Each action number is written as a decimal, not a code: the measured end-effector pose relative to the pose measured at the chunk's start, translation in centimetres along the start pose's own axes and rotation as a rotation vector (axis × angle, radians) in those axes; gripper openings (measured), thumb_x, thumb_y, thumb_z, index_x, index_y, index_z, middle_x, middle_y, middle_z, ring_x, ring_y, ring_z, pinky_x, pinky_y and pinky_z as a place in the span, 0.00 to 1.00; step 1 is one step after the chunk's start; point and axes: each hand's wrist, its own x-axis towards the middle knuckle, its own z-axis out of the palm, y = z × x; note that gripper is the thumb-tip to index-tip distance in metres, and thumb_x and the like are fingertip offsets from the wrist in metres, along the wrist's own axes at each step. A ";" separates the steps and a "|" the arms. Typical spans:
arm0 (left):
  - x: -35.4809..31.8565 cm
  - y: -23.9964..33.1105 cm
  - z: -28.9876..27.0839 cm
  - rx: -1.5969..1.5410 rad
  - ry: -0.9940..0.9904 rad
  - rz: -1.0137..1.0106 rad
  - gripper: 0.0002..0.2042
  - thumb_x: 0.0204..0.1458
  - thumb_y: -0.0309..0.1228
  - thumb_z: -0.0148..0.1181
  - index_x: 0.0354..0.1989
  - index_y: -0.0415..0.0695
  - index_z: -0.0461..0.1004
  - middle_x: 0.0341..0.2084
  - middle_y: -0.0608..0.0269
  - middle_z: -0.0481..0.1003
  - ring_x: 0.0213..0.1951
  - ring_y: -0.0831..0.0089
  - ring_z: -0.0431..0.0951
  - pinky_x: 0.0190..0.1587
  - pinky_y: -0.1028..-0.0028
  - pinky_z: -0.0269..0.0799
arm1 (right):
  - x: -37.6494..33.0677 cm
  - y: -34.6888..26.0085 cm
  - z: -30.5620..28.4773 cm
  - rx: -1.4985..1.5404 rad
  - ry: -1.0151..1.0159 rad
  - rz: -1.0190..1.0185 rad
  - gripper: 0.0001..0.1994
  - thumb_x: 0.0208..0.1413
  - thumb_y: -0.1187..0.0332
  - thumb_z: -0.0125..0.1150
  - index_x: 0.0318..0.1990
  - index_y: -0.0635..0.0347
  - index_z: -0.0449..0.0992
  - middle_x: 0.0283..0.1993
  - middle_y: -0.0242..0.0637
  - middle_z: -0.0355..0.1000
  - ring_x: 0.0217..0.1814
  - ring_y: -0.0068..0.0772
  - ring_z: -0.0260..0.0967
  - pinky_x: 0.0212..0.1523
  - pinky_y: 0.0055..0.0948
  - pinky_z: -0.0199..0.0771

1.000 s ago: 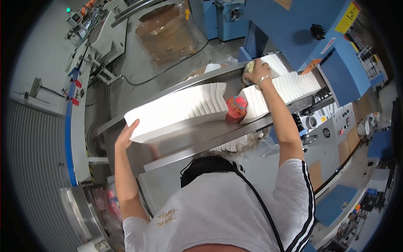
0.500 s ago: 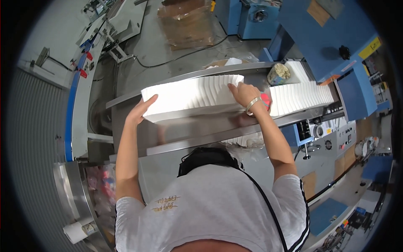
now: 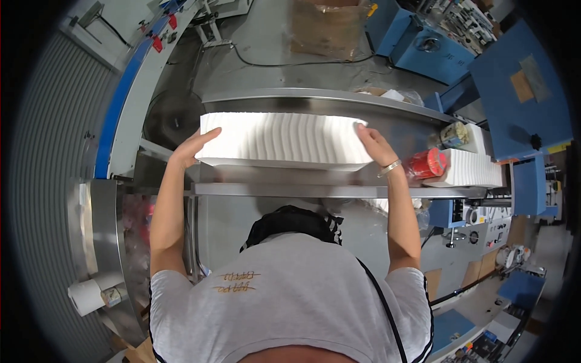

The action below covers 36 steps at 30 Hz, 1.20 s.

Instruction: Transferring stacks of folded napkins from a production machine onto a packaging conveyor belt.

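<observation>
A long white stack of thin, soft-looking sheets (image 3: 284,138), wavy along its top, spans the space between my hands above a metal trough (image 3: 339,192). My left hand (image 3: 196,147) grips its left end, thumb over the top. At the opposite end my right hand (image 3: 376,145), with bangles at the wrist, presses inward, thumb on the upper corner. The fingers under both ends are partly hidden. To the right of my right hand lies a red roll-like item in clear wrap (image 3: 426,164), beside another white stack (image 3: 472,168).
A printed canister with pale contents (image 3: 454,135) stands near the trough's right end. Blue machines (image 3: 505,91) rise at the right. Across the floor is a cardboard box (image 3: 330,30) with a black cable (image 3: 290,64) by it. A blue-edged bench (image 3: 124,115) runs along the left.
The white stack has gone from tilted to nearly level, and my right hand has moved from its top to its right end. My view has turned, bringing more of the red item into sight.
</observation>
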 end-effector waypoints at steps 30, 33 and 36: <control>-8.4 -3.8 -1.1 -0.029 0.442 0.347 0.34 0.36 0.49 0.72 0.48 0.38 0.73 0.40 0.59 0.75 0.41 0.72 0.72 0.43 0.73 0.67 | -1.1 -10.4 9.6 0.398 -0.439 -0.207 0.32 0.53 0.69 0.60 0.64 0.67 0.54 0.63 0.41 0.59 0.63 0.38 0.58 0.61 0.35 0.59; -15.0 -4.9 -5.8 -0.280 0.511 0.447 0.31 0.38 0.46 0.71 0.50 0.40 0.72 0.42 0.58 0.75 0.47 0.71 0.72 0.51 0.72 0.65 | -0.2 -17.3 15.9 0.266 -0.548 -0.292 0.34 0.52 0.67 0.62 0.64 0.67 0.53 0.64 0.41 0.58 0.64 0.38 0.57 0.62 0.34 0.57; -22.5 -7.2 -11.1 -0.306 0.668 0.473 0.33 0.47 0.39 0.66 0.60 0.40 0.61 0.51 0.58 0.70 0.54 0.69 0.67 0.60 0.70 0.56 | -1.6 -24.0 25.5 0.297 -0.698 -0.333 0.34 0.49 0.69 0.63 0.62 0.69 0.55 0.61 0.42 0.60 0.63 0.37 0.56 0.62 0.33 0.53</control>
